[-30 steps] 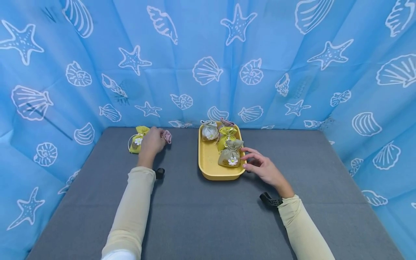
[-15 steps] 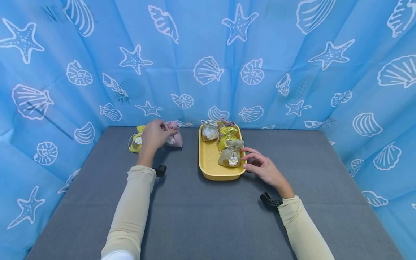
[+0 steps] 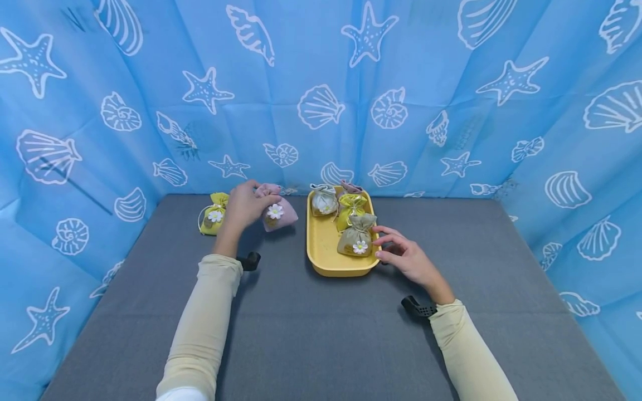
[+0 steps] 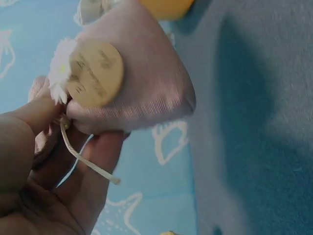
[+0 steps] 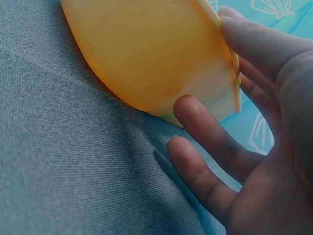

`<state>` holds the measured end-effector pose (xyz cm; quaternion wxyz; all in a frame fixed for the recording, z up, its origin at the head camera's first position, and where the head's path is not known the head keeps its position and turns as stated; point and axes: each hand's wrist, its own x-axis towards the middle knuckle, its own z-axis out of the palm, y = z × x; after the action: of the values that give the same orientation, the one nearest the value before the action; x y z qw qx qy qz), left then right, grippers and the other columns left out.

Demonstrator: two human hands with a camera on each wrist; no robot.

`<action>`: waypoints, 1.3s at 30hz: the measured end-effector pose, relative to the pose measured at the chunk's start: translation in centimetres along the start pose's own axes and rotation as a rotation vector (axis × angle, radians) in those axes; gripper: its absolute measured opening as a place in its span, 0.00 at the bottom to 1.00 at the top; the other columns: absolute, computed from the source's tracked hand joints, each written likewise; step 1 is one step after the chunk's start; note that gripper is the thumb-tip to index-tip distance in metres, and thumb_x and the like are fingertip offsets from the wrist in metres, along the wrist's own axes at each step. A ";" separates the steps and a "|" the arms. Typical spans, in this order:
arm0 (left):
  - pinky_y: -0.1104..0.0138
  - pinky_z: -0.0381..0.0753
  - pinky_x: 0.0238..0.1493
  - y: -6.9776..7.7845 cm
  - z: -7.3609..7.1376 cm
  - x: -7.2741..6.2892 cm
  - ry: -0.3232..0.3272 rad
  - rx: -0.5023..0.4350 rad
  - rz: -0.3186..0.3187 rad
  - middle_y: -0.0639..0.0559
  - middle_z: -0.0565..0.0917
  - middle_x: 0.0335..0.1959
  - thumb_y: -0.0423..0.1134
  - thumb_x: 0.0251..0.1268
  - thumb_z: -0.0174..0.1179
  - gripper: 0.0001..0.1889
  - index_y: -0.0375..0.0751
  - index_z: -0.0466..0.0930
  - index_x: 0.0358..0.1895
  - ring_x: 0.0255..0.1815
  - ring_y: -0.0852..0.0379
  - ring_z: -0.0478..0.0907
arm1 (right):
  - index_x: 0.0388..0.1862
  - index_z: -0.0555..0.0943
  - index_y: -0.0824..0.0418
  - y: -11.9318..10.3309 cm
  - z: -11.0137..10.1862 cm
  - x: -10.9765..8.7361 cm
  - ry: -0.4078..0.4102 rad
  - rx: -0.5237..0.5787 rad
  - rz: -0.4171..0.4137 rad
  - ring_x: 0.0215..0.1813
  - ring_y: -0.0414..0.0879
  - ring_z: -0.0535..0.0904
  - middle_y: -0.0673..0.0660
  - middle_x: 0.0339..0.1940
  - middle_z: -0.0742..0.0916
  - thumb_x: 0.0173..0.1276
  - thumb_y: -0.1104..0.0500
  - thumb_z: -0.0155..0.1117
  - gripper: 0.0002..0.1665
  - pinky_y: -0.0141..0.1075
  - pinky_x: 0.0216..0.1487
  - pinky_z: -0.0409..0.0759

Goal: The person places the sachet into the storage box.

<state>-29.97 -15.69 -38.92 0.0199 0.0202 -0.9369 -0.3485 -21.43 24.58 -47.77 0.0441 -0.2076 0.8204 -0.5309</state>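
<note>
My left hand [image 3: 246, 207] pinches a pink drawstring pouch [image 3: 282, 216] by its gathered neck, above the table's left half. In the left wrist view, a white flower, a round wooden tag and a loose cord show on this pouch [image 4: 156, 73]. Close to the left hand, a yellow-green pouch [image 3: 210, 223] with a white flower rests on the table. My right hand [image 3: 408, 260] holds the right rim of a yellow tray [image 3: 321, 262]. Inside the tray are a white pouch [image 3: 323, 201], a yellow-green pouch [image 3: 345, 218], an olive pouch [image 3: 354, 238] and a partly hidden pink pouch [image 3: 352, 187].
A grey cloth [image 3: 311, 334] covers the table. Behind and along both sides hangs a blue curtain [image 3: 321, 150] printed with shells and starfish. Each wrist wears a black strap mount, as on the right wrist mount [image 3: 417, 307].
My left hand has lifted the pink pouch from beside the yellow-green one and moved it right, toward the tray. The right hand and tray stay where they were.
</note>
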 end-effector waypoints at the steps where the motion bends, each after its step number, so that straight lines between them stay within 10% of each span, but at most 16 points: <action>1: 0.61 0.81 0.36 0.2 0.1 -0.1 -0.003 -0.014 -0.004 0.39 0.85 0.50 0.62 0.62 0.68 0.37 0.37 0.76 0.64 0.42 0.47 0.82 | 0.56 0.82 0.62 0.0 0.0 0.0 0.001 0.001 0.002 0.52 0.45 0.82 0.57 0.77 0.72 0.74 0.59 0.65 0.15 0.33 0.45 0.85; 7: 0.66 0.86 0.32 2.0 0.4 -0.6 -0.041 -0.104 -0.003 0.42 0.86 0.51 0.57 0.65 0.68 0.35 0.40 0.75 0.69 0.39 0.50 0.87 | 0.56 0.82 0.62 0.1 0.0 0.0 0.001 0.001 0.004 0.52 0.44 0.82 0.57 0.77 0.72 0.74 0.59 0.65 0.15 0.33 0.45 0.85; 17: 0.66 0.77 0.23 5.8 0.0 -1.7 -0.052 -0.072 0.183 0.45 0.85 0.31 0.44 0.72 0.63 0.18 0.45 0.82 0.61 0.23 0.55 0.79 | 0.57 0.82 0.64 0.1 0.1 0.1 -0.006 0.011 0.005 0.51 0.41 0.82 0.58 0.78 0.72 0.74 0.59 0.65 0.15 0.33 0.45 0.85; 27: 0.62 0.85 0.41 9.2 1.5 -2.0 -0.056 -0.081 0.248 0.49 0.88 0.49 0.39 0.67 0.69 0.16 0.45 0.84 0.57 0.46 0.53 0.84 | 0.58 0.81 0.64 0.1 -0.1 0.1 -0.018 0.015 0.026 0.54 0.43 0.80 0.57 0.82 0.67 0.75 0.59 0.65 0.17 0.32 0.45 0.85; 39: 0.61 0.84 0.43 10.4 4.2 -1.5 -0.124 0.007 0.273 0.50 0.89 0.46 0.38 0.69 0.67 0.13 0.46 0.86 0.55 0.45 0.54 0.84 | 0.58 0.81 0.64 -0.1 -0.1 0.1 -0.021 0.013 0.039 0.53 0.45 0.80 0.56 0.81 0.68 0.75 0.58 0.65 0.17 0.34 0.45 0.85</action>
<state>-28.96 -5.03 -35.36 0.0092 -0.1287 -0.9315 -0.3400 -21.54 24.59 -47.62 0.0647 -0.1967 0.8203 -0.5331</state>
